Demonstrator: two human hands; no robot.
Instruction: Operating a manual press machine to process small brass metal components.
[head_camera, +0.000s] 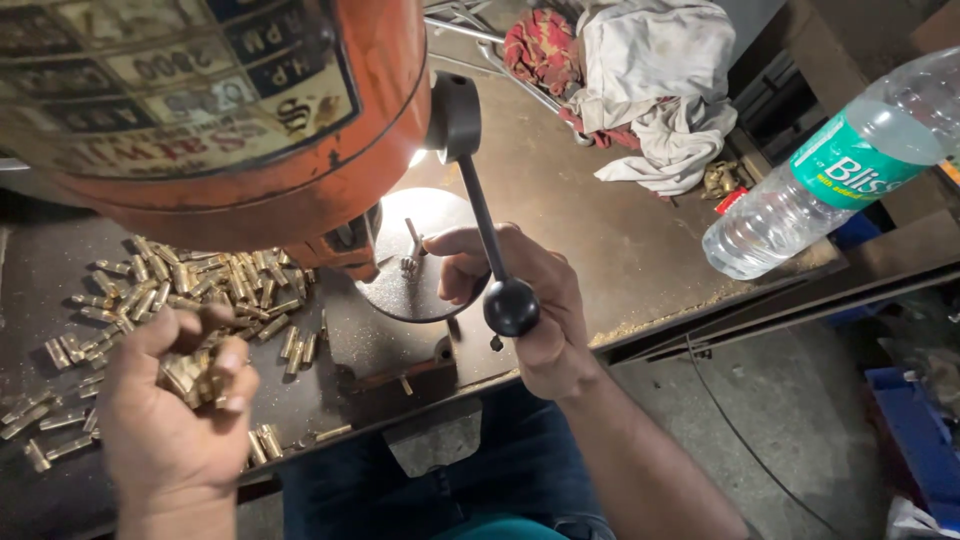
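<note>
My left hand (175, 410) is cupped palm-up over the bench's left side and holds a handful of small brass cylindrical pieces (195, 375). Many more of these brass pieces (190, 285) lie scattered on the dark bench beneath and behind it. My right hand (525, 300) reaches to the round steel work plate (440, 215) under the orange drill press head (220, 110), its fingertips by a small piece (410, 263) below the spindle. The black feed lever with a ball knob (510, 305) crosses in front of that hand.
A clear plastic water bottle (830, 170) with a green label lies at the bench's right edge. Crumpled white and red cloths (640, 80) sit at the back. A blue crate (915, 430) stands on the concrete floor at the right. A thin cable (740, 440) runs across the floor.
</note>
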